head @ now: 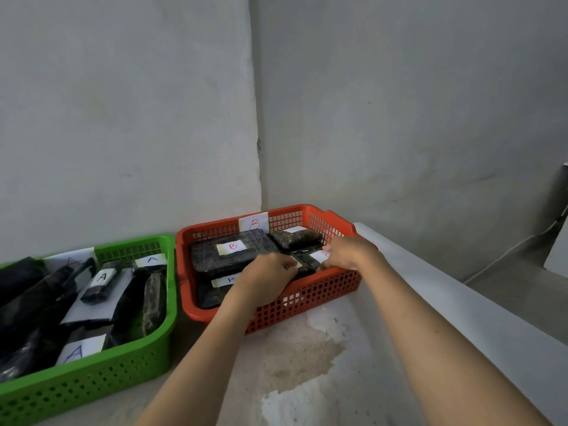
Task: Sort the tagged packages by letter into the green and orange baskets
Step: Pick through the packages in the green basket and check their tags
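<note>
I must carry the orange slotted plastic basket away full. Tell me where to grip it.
Grip the orange slotted plastic basket by its two short ends, hands coming from left and right: the far right rim rises into a handle-like hump there. Its long lattice sides would probably flex under the black wrapped packages.

Tags read "A" in the green basket (132, 352) — "B" in the orange basket (307, 299).

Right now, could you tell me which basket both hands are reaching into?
The orange basket, tagged B: both the left hand and right hand are inside it; the green basket is untouched.
</note>
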